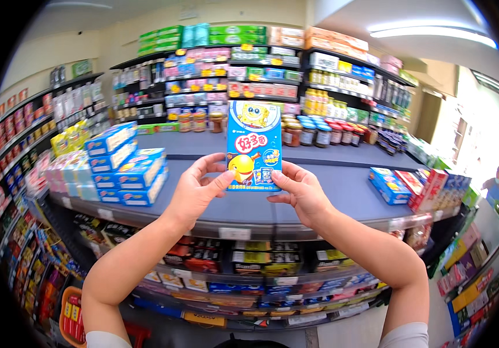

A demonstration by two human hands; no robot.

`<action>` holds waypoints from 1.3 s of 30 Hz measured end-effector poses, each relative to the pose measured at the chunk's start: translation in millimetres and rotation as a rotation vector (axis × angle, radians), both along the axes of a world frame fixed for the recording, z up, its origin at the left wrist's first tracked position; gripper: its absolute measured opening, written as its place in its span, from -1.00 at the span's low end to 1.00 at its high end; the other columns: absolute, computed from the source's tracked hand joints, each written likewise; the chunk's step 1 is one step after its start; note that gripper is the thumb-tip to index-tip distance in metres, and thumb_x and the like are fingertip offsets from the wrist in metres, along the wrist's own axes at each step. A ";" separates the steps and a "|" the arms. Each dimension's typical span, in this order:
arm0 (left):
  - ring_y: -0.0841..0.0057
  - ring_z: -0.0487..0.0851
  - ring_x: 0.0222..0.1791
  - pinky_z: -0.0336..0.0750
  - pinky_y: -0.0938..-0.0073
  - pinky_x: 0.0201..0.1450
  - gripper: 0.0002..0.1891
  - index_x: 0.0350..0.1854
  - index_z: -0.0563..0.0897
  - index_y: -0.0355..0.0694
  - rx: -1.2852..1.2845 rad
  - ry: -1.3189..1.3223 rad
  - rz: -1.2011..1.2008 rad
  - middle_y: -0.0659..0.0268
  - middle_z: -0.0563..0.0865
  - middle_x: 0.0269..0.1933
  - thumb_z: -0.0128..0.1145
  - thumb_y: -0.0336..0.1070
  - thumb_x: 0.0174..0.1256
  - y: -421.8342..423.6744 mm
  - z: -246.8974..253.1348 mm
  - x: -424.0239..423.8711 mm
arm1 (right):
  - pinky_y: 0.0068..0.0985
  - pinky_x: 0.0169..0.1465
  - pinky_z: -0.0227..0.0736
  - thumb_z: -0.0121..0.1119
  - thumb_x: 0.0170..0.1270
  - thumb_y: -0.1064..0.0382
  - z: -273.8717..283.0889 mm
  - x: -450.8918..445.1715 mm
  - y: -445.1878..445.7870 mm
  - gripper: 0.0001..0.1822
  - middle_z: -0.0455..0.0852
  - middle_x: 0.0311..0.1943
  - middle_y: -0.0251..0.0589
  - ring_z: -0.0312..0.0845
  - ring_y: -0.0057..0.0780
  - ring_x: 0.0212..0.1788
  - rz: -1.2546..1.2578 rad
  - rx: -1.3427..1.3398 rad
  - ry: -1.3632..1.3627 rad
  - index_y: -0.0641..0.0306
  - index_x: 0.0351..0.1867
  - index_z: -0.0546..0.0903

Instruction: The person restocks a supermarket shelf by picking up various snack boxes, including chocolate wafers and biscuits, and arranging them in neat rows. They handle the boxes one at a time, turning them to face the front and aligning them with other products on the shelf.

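A blue snack box with cartoon figures and printed writing is held upright in front of me, its front face toward the camera. My left hand grips its lower left edge, the thumb on the front. At the lower right edge, my right hand pinches it the same way. Behind and below the box stretches the grey top shelf of a store display. On its left side stand stacked blue boxes of similar look. Another blue box lies at the right, beside a red carton.
Jars with coloured lids line the rear tier. Wall shelves carry many packages behind. Lower shelves hold packaged food. An orange basket sits at lower left. A person is far off at the right.
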State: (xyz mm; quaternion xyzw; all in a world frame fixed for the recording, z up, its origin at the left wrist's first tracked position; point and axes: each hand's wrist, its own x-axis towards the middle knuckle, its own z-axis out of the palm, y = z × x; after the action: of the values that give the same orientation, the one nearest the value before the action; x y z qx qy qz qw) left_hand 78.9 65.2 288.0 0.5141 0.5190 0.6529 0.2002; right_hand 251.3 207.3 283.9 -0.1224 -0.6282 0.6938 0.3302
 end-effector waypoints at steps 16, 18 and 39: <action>0.21 0.67 -0.13 0.67 0.30 -0.12 -0.13 0.40 0.00 -0.45 -0.583 -0.384 -0.401 -0.10 0.56 -0.01 0.28 -0.18 0.25 258.9 -34.3 186.6 | -0.29 0.31 0.24 0.11 0.23 0.31 -21.5 271.2 164.1 -0.45 0.43 0.20 0.10 0.33 -0.01 0.26 -0.725 1.242 -0.599 0.41 0.25 0.33; 0.22 0.68 -0.15 0.68 0.31 -0.12 -0.13 0.40 0.00 -0.46 -0.638 -0.370 -0.353 -0.11 0.56 -0.01 0.28 -0.17 0.25 270.8 -33.0 199.7 | -0.30 0.35 0.21 0.11 0.23 0.28 -24.9 280.0 179.7 -0.46 0.41 0.24 0.08 0.28 -0.04 0.31 -0.673 1.268 -0.699 0.44 0.24 0.35; 0.13 0.53 0.12 0.42 0.25 0.16 -0.11 0.29 0.41 -0.24 -0.392 0.677 -0.067 -0.06 0.55 0.07 0.36 0.26 -0.02 266.4 -31.3 232.1 | -0.21 0.34 0.21 0.15 0.25 0.13 -41.3 293.0 196.0 -0.48 0.49 0.25 -0.11 0.35 -0.10 0.30 -0.646 1.421 -0.770 0.22 0.23 0.47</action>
State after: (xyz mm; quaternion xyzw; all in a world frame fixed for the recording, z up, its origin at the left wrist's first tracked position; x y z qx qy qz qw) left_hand 311.0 331.6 256.7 0.6691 0.6535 0.3279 0.1330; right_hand 544.2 403.3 242.5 -0.2858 -0.9149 -0.0799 0.2738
